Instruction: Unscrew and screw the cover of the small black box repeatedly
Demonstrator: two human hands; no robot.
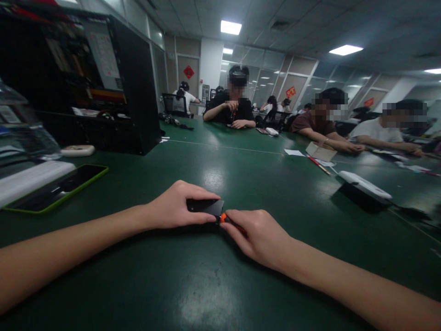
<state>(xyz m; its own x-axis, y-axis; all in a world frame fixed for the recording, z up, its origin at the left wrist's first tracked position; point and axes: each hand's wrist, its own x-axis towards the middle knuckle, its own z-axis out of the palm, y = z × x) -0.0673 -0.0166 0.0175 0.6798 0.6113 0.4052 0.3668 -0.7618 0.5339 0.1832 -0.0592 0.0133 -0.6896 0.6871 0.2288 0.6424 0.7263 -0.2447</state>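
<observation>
My left hand (174, 207) grips a flat, dark rectangular case (206, 207) by its two long sides, thumb on the near side and fingers on the far side. Its exact kind does not show. Closed around an orange-and-black screwdriver (223, 218) is my right hand (260, 234). The screwdriver's front end meets the right end of the case, and most of its handle is hidden in my palm. Both hands are low over the green table (206, 285).
An open black computer case (134, 87) stands at the left, with a green-edged phone (58, 188) before it. A white-topped device (365, 184) and a red pencil-like stick (319, 164) lie at the right. Several people sit across the table, including one in black (220, 105).
</observation>
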